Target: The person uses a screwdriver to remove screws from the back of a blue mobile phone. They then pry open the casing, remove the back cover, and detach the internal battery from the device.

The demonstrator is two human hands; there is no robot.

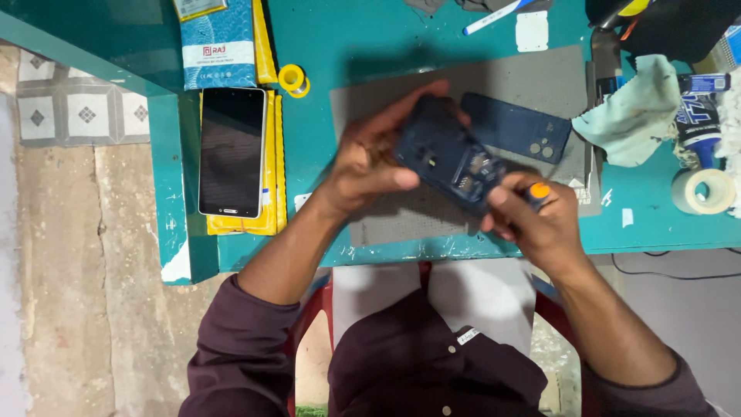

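Observation:
My left hand (pixel 370 158) grips the upper end of an opened dark blue phone body (pixel 448 154), its inner parts facing up. My right hand (pixel 532 220) holds the lower end of that phone and also a small tool with an orange tip (pixel 539 190), which rests at the phone's lower edge. Both hands hover over a grey work mat (pixel 532 85) on a teal table (pixel 347 38). The phone's detached dark blue back cover (pixel 517 127) lies on the mat just beyond it.
A second phone with a dark screen (pixel 231 150) lies on yellow packaging at left, below a blue packet (pixel 218 42). A yellow solder spool (pixel 293 79), a pale cloth (pixel 637 112), a tape roll (pixel 704 191) and a pen (pixel 494 15) sit around the mat.

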